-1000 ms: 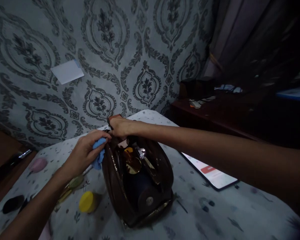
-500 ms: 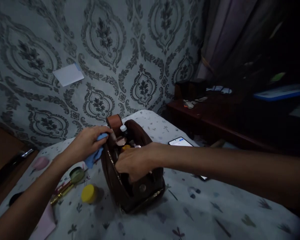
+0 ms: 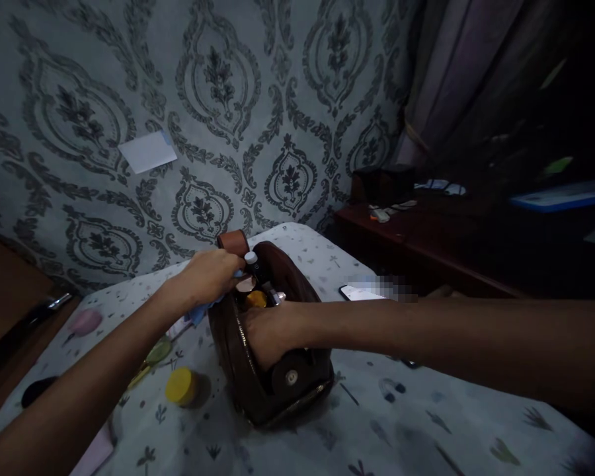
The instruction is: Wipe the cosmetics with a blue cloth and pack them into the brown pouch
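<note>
Before you lies a bed (image 3: 426,423) under a pale sheet printed with small plants, set against grey damask wallpaper (image 3: 277,99) with a white paper slip (image 3: 147,151) stuck on it. A dark wooden side table (image 3: 426,244) and a curtain (image 3: 451,79) stand at the right.

The brown, glossy leather bag (image 3: 277,390) sits mid-bed, zip open and stuffed with bottles. Your left hand (image 3: 211,277) is closed on a soft blue cloth (image 3: 198,312) at its far rim. Your right hand (image 3: 268,334) reaches into the opening; its fingers are hidden, so its grip cannot be told. A round yellow jar (image 3: 180,386) lies just left of the bag.
</note>
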Tool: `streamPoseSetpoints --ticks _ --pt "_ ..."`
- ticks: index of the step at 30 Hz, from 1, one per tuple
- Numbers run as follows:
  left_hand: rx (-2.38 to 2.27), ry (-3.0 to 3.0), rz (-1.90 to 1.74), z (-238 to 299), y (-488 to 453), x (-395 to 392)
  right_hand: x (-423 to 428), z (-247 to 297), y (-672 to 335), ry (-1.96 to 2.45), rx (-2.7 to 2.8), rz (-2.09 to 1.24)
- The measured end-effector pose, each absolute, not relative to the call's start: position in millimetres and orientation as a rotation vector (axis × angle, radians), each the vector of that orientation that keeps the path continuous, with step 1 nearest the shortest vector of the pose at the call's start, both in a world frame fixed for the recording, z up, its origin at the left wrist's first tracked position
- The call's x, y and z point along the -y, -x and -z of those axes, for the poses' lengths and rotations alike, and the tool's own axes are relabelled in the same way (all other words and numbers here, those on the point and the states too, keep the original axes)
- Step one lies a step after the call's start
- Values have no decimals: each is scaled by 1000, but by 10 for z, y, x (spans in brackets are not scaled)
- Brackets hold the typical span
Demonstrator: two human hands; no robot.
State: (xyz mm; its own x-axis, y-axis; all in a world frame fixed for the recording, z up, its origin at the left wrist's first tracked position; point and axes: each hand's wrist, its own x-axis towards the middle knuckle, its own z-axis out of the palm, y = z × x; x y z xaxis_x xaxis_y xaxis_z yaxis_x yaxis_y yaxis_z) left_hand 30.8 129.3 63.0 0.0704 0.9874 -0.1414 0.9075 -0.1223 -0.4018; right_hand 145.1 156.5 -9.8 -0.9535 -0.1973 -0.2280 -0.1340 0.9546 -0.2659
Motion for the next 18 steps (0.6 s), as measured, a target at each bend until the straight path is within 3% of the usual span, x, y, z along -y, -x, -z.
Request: streamPoseSetpoints --ticks 4,12,18 --pt "1939 2116 -540 -626 -300 -1294 -1524 -41 -1584 191 -2884 126" --pt "1991 2100 -515 -608 -200 -1327 -1507 -247 -1648 -376 -2981 424" --pt "1997 2090 -491 -614 -144 -1341 -1772 -351 -1625 -654 -3148 305"
